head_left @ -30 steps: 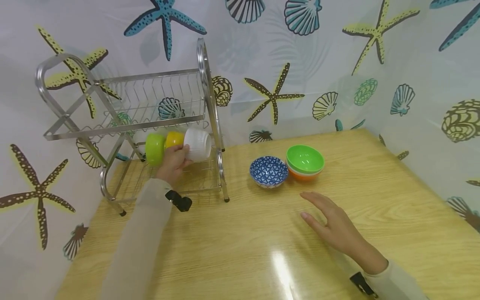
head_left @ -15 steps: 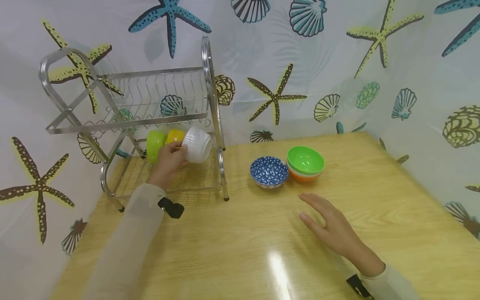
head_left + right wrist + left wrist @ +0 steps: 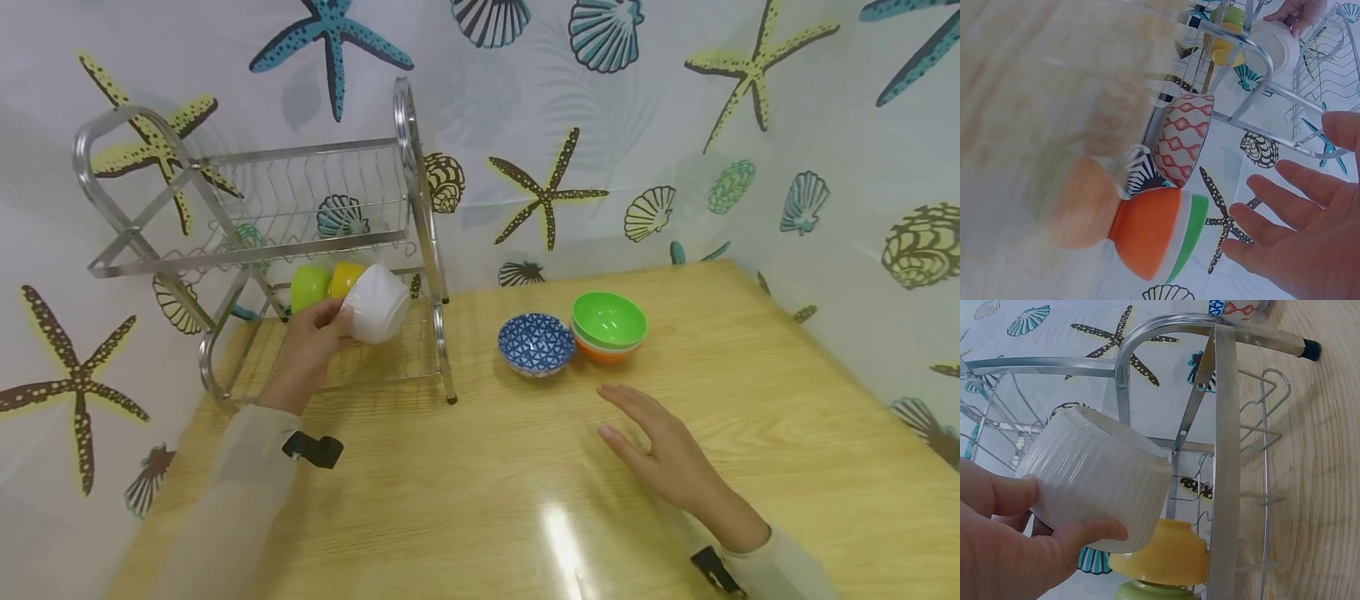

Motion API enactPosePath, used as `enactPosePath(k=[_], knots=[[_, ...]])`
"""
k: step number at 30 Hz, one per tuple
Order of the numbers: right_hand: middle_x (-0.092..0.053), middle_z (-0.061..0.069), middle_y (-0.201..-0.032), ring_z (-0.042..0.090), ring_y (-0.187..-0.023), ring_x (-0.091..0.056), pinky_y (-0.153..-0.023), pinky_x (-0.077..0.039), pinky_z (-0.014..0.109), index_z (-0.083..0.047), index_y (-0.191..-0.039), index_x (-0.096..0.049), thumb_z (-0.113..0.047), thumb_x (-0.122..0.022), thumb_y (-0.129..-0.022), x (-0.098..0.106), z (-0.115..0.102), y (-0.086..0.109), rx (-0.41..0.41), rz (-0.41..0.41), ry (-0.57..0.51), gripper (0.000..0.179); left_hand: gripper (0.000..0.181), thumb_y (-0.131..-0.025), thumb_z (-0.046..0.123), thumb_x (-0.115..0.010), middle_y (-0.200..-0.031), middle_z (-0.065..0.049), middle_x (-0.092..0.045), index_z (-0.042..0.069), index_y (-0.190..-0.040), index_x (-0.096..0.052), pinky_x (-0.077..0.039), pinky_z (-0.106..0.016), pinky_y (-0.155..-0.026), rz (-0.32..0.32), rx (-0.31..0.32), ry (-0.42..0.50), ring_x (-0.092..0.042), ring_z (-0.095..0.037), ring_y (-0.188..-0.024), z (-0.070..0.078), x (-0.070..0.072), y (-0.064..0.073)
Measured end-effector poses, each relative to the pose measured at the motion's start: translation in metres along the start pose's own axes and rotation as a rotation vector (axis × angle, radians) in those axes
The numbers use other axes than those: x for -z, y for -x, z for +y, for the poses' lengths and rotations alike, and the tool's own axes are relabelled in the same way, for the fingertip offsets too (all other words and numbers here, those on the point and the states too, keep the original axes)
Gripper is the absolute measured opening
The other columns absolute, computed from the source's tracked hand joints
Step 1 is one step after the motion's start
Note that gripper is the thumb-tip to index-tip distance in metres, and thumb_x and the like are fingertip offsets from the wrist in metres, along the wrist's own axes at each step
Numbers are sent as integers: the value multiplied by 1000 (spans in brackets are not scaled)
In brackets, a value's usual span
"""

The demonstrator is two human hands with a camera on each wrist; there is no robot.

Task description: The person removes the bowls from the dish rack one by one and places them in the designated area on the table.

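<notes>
A white ribbed bowl (image 3: pixel 377 305) tilts in the grip of my left hand (image 3: pixel 310 340), in front of the rack's lower tier. The left wrist view has the thumb and fingers of that hand round the ribbed side of the bowl (image 3: pixel 1094 478). Behind it a yellow bowl (image 3: pixel 347 277) and a lime green bowl (image 3: pixel 309 287) stand on their sides in the metal dish rack (image 3: pixel 255 254). My right hand (image 3: pixel 670 457) hovers over the table, fingers extended and holding nothing. Beyond its fingertips sit a blue patterned bowl (image 3: pixel 536 343) and a stack topped by a green bowl (image 3: pixel 609 319).
Under the green bowl are a white one and an orange bowl (image 3: pixel 1147 231). The rack's right-hand leg (image 3: pixel 446 358) stands between the white bowl and the blue one. A patterned curtain (image 3: pixel 480 125) hangs behind the wooden table (image 3: pixel 465 483).
My left hand has pulled the white bowl toward me and a little left, away from the yellow bowl, tilting it. The right hand stays nearly still.
</notes>
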State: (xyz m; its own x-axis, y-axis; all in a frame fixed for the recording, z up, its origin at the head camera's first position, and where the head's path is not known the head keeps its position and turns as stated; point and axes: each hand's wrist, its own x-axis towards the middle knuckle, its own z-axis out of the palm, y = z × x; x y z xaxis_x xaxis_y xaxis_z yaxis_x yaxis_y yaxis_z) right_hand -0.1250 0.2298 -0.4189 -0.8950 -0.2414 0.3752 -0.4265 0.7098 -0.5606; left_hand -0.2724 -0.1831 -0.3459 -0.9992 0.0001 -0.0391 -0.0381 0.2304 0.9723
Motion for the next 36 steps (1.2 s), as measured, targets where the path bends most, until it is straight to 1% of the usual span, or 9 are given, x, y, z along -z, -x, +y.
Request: enactPosePath(k=[4, 10, 13, 18, 23, 25, 29, 31, 36], knots=[[-49, 18, -140, 42, -131, -40, -103, -34, 64, -4, -136, -51, -21, -62, -94, 0, -1, -1, 14, 1, -5, 47, 44, -102, 21, -45, -128, -17, -48, -6, -137, -44, -51, -22, -90, -32, -58, -29, -52, -15, -105, 0, 8, 12], [-50, 19, -139, 41, -131, -41, -104, -35, 62, -2, -135, -51, -20, -62, -94, -1, -1, -2, 27, -1, -2, 46, 46, -102, 24, -46, -126, -16, -48, -7, -136, -44, -50, -20, -92, -71, -83, -93, -50, -11, -102, 7, 12, 32], [-50, 19, -138, 41, -130, -41, -103, -35, 62, -2, -135, -51, -19, -63, -94, -1, -1, -2, 35, -2, 1, 46, 43, -101, 22, -48, -125, -17, -49, -9, -131, -48, -50, -15, -88, -46, -141, -122, -51, -9, -99, 8, 11, 43], [-50, 18, -139, 41, -131, -41, -104, -35, 62, -3, -136, -51, -20, -62, -94, 0, -1, -3, 29, -10, 4, 47, 35, -100, 16, -51, -122, -19, -55, -9, -123, -56, -47, -9, -85, 48, -244, -182, -52, -5, -103, 6, 8, 61], [-50, 18, -139, 41, -131, -40, -104, -34, 63, -3, -136, -51, -21, -62, -94, 1, -1, -3, 22, -15, -8, 46, 26, -97, 12, -57, -114, -19, -64, -7, -114, -64, -42, -10, -88, 109, -356, -308, -54, -18, -111, 7, 6, 75], [-51, 18, -138, 42, -131, -40, -104, -34, 63, -2, -135, -51, -20, -62, -94, 1, -1, -3, 24, -15, -12, 46, 24, -95, 9, -59, -112, -19, -66, -6, -112, -66, -43, -8, -86, 117, -390, -322, -55, -17, -110, 8, 5, 79], [-51, 19, -138, 41, -131, -41, -104, -35, 62, -1, -135, -51, -19, -62, -94, 0, -2, -3, 30, -13, -12, 46, 20, -93, 5, -61, -108, -19, -65, -6, -108, -68, -47, -6, -79, 113, -438, -300, -54, -1, -102, 8, 2, 86], [-51, 19, -138, 41, -130, -41, -104, -35, 61, -1, -135, -51, -19, -62, -94, 0, -2, -3, 31, -10, -10, 46, 18, -92, 2, -61, -106, -19, -65, -7, -106, -68, -48, -7, -78, 104, -478, -300, -53, 5, -99, 8, 1, 89], [-51, 19, -138, 40, -130, -41, -104, -35, 61, -2, -135, -51, -19, -62, -94, -3, -2, -2, 29, -4, -20, 46, 15, -89, -5, -62, -98, -15, -65, -7, -102, -69, -50, -9, -79, 77, -597, -320, -55, 4, -93, 8, 2, 97]])
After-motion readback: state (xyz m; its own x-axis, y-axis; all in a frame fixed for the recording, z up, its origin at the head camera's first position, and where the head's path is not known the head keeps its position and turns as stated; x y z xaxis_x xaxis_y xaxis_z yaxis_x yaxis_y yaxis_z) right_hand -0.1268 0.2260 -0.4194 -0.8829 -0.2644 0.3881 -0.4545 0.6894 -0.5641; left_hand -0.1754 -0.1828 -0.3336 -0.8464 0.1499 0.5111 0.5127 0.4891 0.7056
